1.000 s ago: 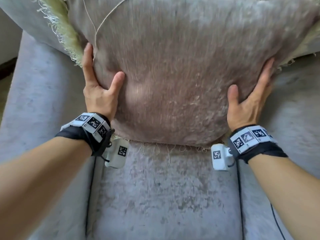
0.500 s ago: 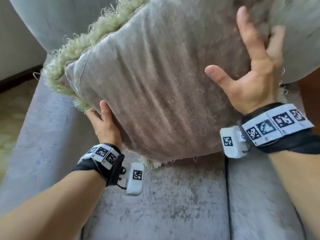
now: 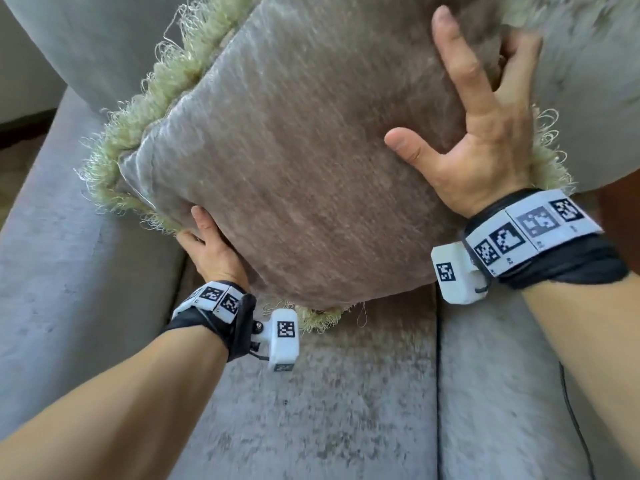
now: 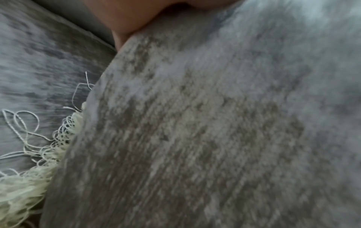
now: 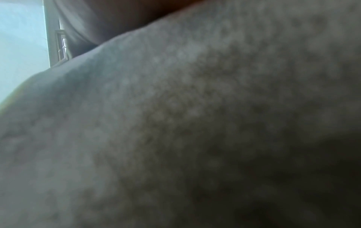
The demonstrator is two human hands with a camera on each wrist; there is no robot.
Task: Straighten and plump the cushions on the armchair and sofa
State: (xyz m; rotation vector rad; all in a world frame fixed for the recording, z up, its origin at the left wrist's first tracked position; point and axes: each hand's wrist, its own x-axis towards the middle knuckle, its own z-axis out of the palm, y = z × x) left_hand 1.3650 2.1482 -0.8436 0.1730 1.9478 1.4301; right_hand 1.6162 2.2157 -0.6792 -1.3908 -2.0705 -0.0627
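Cushion (image 3: 294, 161): plump taupe chenille, pale-green fringe; my right hand (image 3: 485, 143) splayed flat on it, left hand (image 3: 211, 254) cupping beneath, fingers hidden.

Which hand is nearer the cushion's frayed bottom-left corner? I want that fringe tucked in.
Left. The left hand cups the cushion right beside that corner; the right hand presses its upper right face.

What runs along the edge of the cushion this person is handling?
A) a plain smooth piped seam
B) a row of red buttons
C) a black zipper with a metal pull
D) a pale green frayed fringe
D: a pale green frayed fringe lines the cushion edge, with loose threads trailing; it shows again by the left hand in the left wrist view.
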